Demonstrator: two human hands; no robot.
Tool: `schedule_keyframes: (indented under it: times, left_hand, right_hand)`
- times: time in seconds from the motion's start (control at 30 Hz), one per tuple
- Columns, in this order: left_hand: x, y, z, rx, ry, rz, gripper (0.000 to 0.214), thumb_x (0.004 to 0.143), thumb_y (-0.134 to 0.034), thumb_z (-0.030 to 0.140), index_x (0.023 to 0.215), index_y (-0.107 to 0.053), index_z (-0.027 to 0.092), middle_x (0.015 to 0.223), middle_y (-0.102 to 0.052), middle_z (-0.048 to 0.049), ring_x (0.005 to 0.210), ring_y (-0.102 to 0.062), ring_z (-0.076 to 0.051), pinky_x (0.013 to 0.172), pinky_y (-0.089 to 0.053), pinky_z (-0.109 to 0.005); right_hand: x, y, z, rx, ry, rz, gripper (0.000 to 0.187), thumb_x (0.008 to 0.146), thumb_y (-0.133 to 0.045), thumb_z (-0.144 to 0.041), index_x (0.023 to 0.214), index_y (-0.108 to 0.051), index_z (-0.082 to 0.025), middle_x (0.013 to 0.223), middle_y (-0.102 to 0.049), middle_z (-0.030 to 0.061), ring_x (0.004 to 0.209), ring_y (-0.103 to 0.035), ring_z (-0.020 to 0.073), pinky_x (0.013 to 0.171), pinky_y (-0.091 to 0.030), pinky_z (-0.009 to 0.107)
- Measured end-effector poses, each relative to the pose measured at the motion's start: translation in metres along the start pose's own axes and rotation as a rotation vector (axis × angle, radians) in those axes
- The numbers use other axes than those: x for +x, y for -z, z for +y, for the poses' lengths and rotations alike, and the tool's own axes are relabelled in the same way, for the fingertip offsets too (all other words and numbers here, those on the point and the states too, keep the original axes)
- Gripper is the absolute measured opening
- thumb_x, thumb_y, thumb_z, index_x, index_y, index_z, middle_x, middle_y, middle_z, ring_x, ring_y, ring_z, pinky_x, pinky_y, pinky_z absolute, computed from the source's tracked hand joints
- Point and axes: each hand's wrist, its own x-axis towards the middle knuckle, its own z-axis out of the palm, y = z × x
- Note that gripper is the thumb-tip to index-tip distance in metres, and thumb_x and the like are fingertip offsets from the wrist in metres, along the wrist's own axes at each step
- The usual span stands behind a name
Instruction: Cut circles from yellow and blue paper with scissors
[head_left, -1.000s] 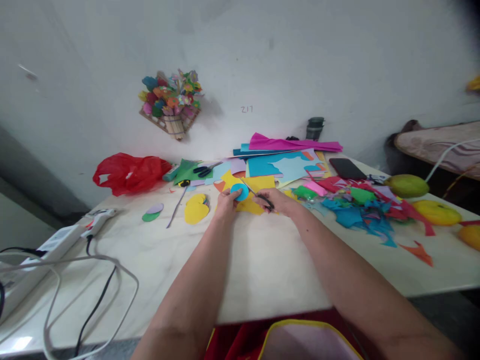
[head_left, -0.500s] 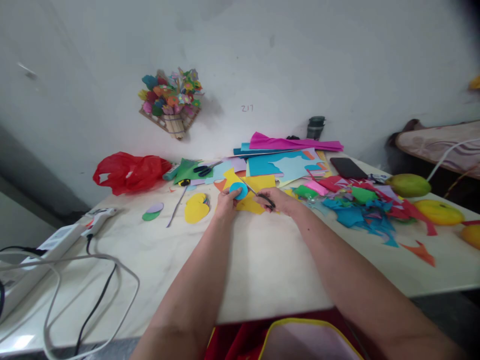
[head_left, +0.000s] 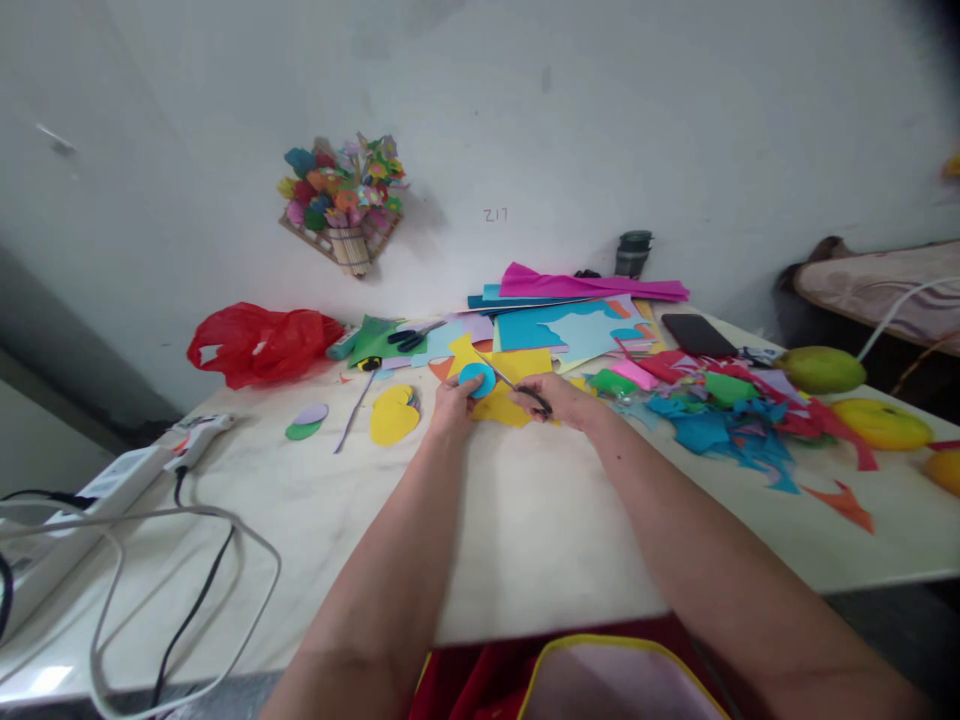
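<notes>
My left hand (head_left: pixel 453 404) pinches a blue paper circle (head_left: pixel 486 382), its thumb lying across the front. Yellow paper (head_left: pixel 529 362) with cut edges is right behind the circle; whether the fingers grip it too is hidden. Scissors with dark handles (head_left: pixel 538 402) are in my right hand (head_left: pixel 564 398), closed around them. Their blades point up and left, close to the circle's right edge and in front of the yellow paper. Left of my hands lie several yellow cut-out circles (head_left: pixel 394 422), and farther left a green circle (head_left: pixel 303 431) partly under a lilac circle (head_left: pixel 312 412).
Coloured sheets (head_left: pixel 529 326) are stacked at the back. A second pair of scissors (head_left: pixel 406 338), a tape measure (head_left: pixel 369 364) and a red plastic bag (head_left: pixel 262 345) lie left. Paper scraps (head_left: pixel 701 430), a phone (head_left: pixel 698 335) and mangoes (head_left: pixel 819 370) lie right. Cables trail from a power strip (head_left: pixel 112 482).
Almost nothing differs. The whole view has shifted very slightly, while both hands, the blue circle and the scissors keep the same positions relative to each other.
</notes>
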Motion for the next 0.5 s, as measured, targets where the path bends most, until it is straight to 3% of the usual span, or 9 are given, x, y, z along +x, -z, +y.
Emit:
schedule_keyframes:
  times: [0.23, 0.5]
  left_hand:
    - [0.0021, 0.0034, -0.0009, 0.042, -0.005, -0.026, 0.037, 0.045, -0.091, 0.029, 0.071, -0.071, 0.015, 0.071, -0.072, -0.0054, 0.083, -0.072, -0.026, 0.084, -0.056, -0.039]
    - [-0.0009, 0.0015, 0.002, 0.047, -0.006, -0.04, 0.037, 0.042, -0.093, 0.032, 0.069, -0.072, 0.016, 0.074, -0.075, -0.0074, 0.079, -0.073, -0.026, 0.084, -0.058, -0.04]
  right_hand:
    - [0.0006, 0.0008, 0.0009, 0.028, -0.004, 0.003, 0.027, 0.065, -0.073, -0.036, 0.061, -0.053, -0.018, 0.049, -0.044, -0.0051, 0.041, -0.035, 0.0066, 0.044, -0.023, 0.025]
    - [-0.0027, 0.0008, -0.0027, 0.03, 0.009, -0.006, 0.025, 0.065, -0.07, -0.034, 0.058, -0.051, -0.018, 0.049, -0.041, -0.0048, 0.042, -0.033, 0.0067, 0.044, -0.022, 0.025]
